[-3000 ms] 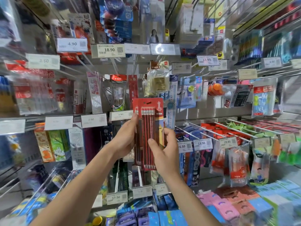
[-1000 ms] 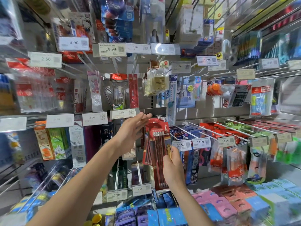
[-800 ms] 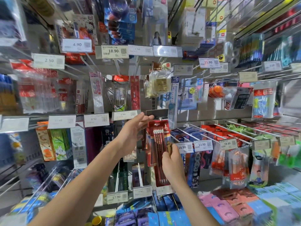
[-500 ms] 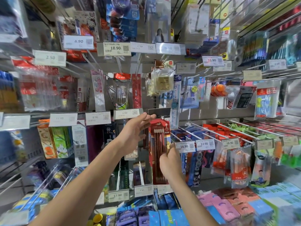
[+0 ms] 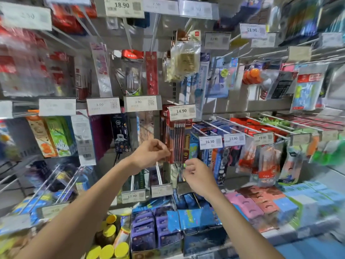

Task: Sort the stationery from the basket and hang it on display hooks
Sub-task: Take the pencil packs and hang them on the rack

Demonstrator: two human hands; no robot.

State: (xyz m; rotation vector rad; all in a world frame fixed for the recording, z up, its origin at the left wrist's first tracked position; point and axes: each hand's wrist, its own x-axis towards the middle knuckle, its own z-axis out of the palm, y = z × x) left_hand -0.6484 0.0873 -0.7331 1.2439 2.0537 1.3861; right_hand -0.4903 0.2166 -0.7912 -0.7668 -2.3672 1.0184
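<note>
Two hands up before a crowded stationery rack. Left hand (image 5: pixel 149 153) loosely curled, fingertips at the lower left edge of the red pencil pack (image 5: pixel 177 139); touching or just short of it, cannot tell. Right hand (image 5: pixel 197 176) below the pack, fingers bent and drawn near the thumb, around nothing visible. Pencil pack hanging upright on its hook, directly under the 14.90 tag (image 5: pixel 182 112), dark pencils showing through the front. More packs of the same red behind it on that hook.

Beside the pack on the right, blue packets (image 5: pixel 205 143) behind a 16.50 tag (image 5: pixel 210 142), then a 13.90 tag (image 5: pixel 234 139) and a 19.90 tag (image 5: pixel 263 138) further right. Left of the pack, a 3.90 tag (image 5: pixel 142 103) and an 8.90 tag (image 5: pixel 103 106) on the rail above. Near the top edge, an 18.90 tag (image 5: pixel 124 6).

Below the hands, a 17.90 tag (image 5: pixel 133 196) on a lower hook. Under that, purple boxes (image 5: pixel 143 228) in a tray and yellow-capped bottles (image 5: pixel 108 238) to their left. Pink and blue boxes (image 5: pixel 261 204) stacked at lower right. Edges of the view blurred; much of the outer stock unreadable.
</note>
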